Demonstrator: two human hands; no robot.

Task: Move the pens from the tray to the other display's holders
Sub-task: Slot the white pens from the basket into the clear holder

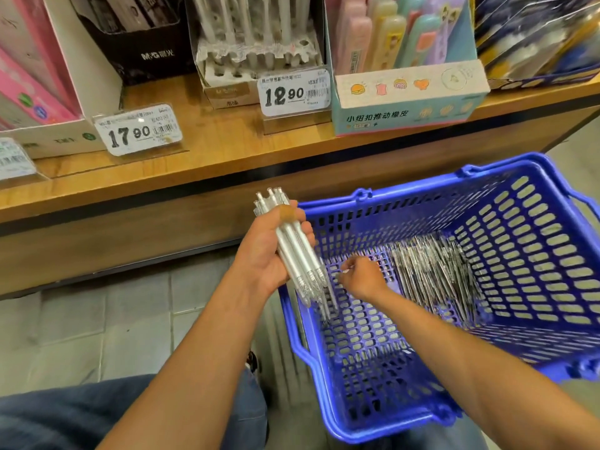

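Note:
My left hand [266, 251] grips a bundle of several white pens [297, 251], held slanted over the near-left rim of a blue plastic basket [526, 251]. My right hand [362, 277] reaches down into the basket with fingers curled, pinching at one white pen [344, 271] on the basket floor. A heap of dark clear-barrelled pens [435, 271] lies further right in the basket. On the wooden shelf stands a cardboard pen display [259, 56] with rows of holder holes, some filled with white pens.
The wooden shelf [227, 138] carries price tags 17.90 [138, 129] and 12.90 [293, 92], a black box [143, 37], pink boxes at left and an eraser box [409, 95] at right. Tiled floor and my knee lie below.

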